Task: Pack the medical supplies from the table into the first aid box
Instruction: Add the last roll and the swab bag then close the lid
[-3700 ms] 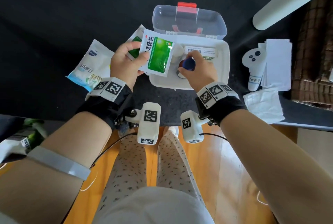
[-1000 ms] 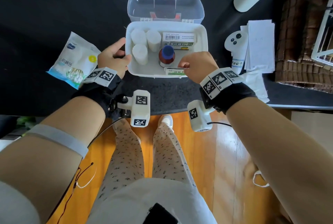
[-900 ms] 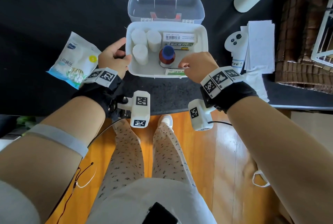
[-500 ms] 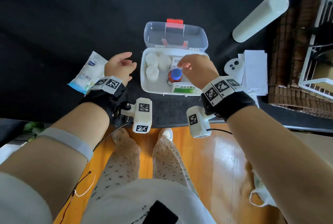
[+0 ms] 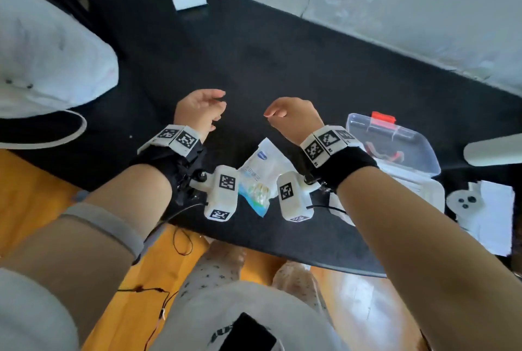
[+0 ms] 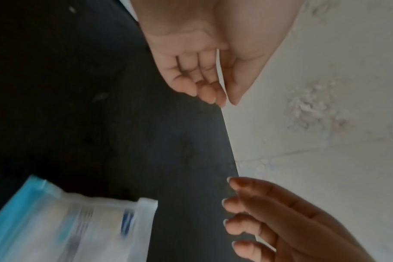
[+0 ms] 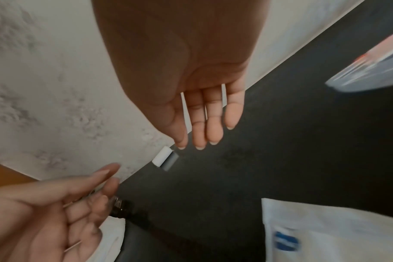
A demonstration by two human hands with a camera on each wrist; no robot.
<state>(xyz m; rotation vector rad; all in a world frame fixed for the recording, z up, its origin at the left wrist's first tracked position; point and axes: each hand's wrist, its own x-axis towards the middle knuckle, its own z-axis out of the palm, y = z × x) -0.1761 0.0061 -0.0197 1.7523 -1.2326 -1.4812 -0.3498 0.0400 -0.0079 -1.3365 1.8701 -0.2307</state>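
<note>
My left hand (image 5: 197,109) hangs above the black table (image 5: 282,48), fingers loosely spread and holding nothing. Toward my body from it, and between my two wrists, lies the swab pouch (image 5: 261,178), flat on the cloth and touched by neither hand. My right hand (image 5: 292,117) is likewise slack and empty, fingers nearly straight in its own wrist view. To the right of that hand sits the first aid box (image 5: 423,189), its clear lid (image 5: 395,147) thrown back; my forearm hides most of what is inside.

I judge the pouch to be light, soft and slick: thin film that will crumple and slide if I press down on it. I would pinch it at the sealed top edge or the blue bottom corner, where the film is doubled and stiffer, not across the puffy middle.

The head view alone shows both hands, pouch and box together. The left wrist view gives the pouch's blue end close but blurred, and no box. The right wrist view catches a small white roll (image 7: 163,157) just beyond my right fingertips, plus only a smeared corner of the lid.
</note>
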